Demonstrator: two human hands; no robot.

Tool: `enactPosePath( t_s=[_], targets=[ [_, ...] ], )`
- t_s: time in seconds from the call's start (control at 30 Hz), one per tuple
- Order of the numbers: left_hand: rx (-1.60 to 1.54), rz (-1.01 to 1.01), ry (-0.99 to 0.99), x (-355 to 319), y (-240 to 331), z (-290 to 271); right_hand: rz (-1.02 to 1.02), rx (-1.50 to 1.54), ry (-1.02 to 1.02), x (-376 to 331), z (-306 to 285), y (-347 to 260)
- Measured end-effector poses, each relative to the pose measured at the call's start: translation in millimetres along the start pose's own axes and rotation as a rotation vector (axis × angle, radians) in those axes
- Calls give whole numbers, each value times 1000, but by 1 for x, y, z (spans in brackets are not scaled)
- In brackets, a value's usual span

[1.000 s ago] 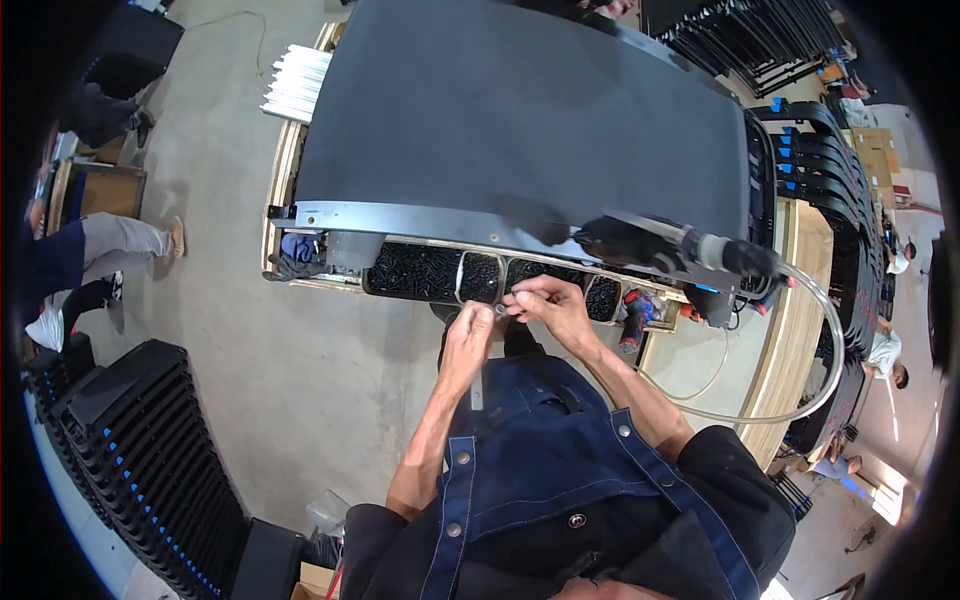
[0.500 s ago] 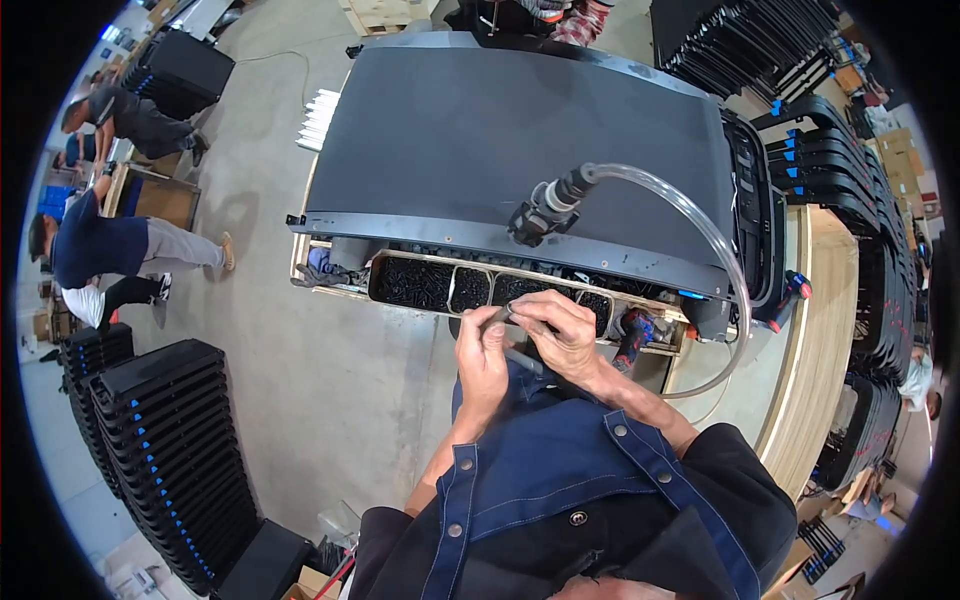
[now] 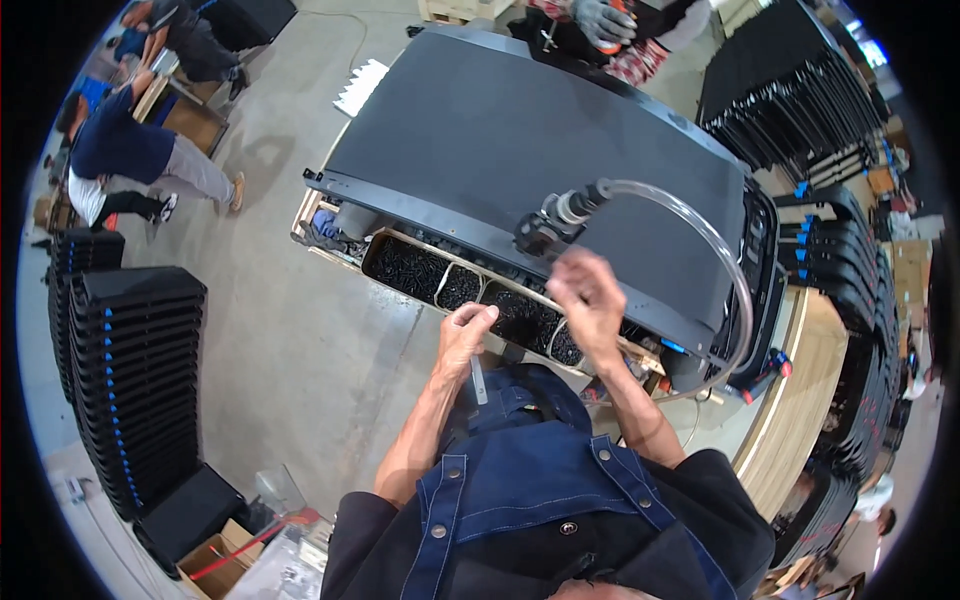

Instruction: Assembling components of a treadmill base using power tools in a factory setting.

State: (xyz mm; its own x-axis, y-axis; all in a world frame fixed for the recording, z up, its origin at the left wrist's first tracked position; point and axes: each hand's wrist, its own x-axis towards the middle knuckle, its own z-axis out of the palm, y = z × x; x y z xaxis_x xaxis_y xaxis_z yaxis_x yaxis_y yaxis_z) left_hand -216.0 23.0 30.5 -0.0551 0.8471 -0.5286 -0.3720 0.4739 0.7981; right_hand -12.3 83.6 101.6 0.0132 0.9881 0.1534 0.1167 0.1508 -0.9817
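- Bare left hand (image 3: 465,338): angled toward one o'clock, thumb pressed to forefinger, flat pale-grey metal strip (image 3: 479,383) hanging toward six.
- Bare right hand (image 3: 592,295): angled toward eleven, blurred; cannot tell what it pinches; black cylindrical tool (image 3: 543,233) near, at eleven.

Person's right hand (image 3: 590,295) blurred, anything pinched in the left hand (image 3: 463,338) too small to tell, gloved co-worker (image 3: 600,25) cropped by upper edge

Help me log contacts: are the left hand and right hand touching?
Apart: the head view shows black parts through the gap between the left hand and right hand.
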Motion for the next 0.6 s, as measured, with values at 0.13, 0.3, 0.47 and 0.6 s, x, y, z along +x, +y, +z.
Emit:
enactPosePath(
  t_s=[0.13, 0.3, 0.47, 0.6],
  targets=[
    [-228, -354, -103, 46, -30, -8, -64, 121, -116, 72, 17, -40],
    [-706, -569, -290, 112, -64, 4, -94, 135, -272, 89, 50, -28],
    [-621, -552, -451, 159, -65, 19, 15, 140, -177, 83, 48, -25],
    [-632, -488, -578, 183, -55, 25, 54, 189, -134, 98, 44, -13]
  ],
)
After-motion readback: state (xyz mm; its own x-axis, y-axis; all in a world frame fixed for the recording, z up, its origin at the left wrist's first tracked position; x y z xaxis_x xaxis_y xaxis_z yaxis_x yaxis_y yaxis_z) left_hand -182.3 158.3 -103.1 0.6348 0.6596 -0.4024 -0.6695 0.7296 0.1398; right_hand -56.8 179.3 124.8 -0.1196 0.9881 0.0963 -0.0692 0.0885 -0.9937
